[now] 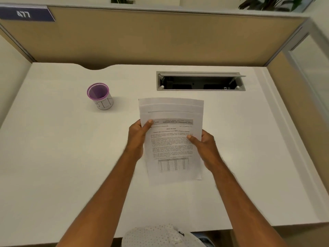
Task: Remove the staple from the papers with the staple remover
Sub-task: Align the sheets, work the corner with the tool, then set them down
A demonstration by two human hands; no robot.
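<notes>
Head view: papers [171,139] held above table [53,157] centre, left hand [138,138] and right hand [204,147] gripping the side edges. Purple cup [100,96] toward far-left corner; open cable tray [200,81] at far edge.

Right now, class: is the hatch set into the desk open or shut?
Open. The hatch has its grey lid tipped up along the back edge, and the dark recess beneath shows through the frame.

The papers [171,139] hide most fingers; their print is blurred.
</notes>
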